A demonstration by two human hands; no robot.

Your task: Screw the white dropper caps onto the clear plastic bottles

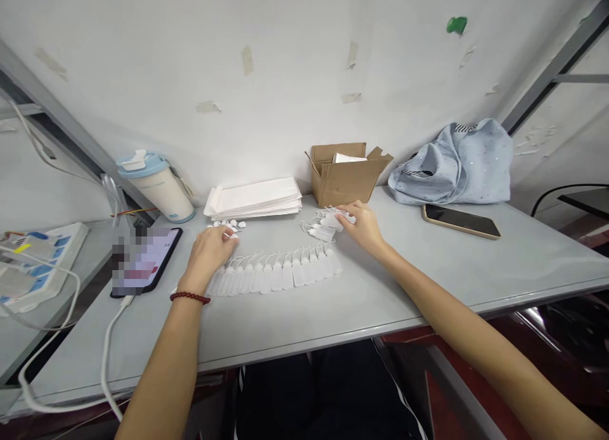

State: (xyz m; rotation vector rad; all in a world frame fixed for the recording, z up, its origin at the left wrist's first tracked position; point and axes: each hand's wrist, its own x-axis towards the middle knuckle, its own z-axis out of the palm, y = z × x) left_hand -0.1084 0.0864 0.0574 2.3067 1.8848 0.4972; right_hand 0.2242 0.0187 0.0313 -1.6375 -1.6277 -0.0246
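Observation:
My left hand [208, 253], with a dark red bead bracelet [190, 297] on its wrist, sits at the near end of a small heap of white pieces [227, 224]. Its fingertips are bunched against the heap. A long row of white string tags [276, 274] lies side by side on the grey table [380, 281], partly under that hand. My right hand [362, 226] pinches a loose bunch of similar tags [323, 227] beyond the row.
A stack of white flat sheets [254, 199] and an open cardboard box [347, 174] stand by the wall. Also on the table are a blue cloth bag [451, 167], a phone [461, 221], a tablet [145, 259], a lidded cup [157, 186] and a power strip [38, 265].

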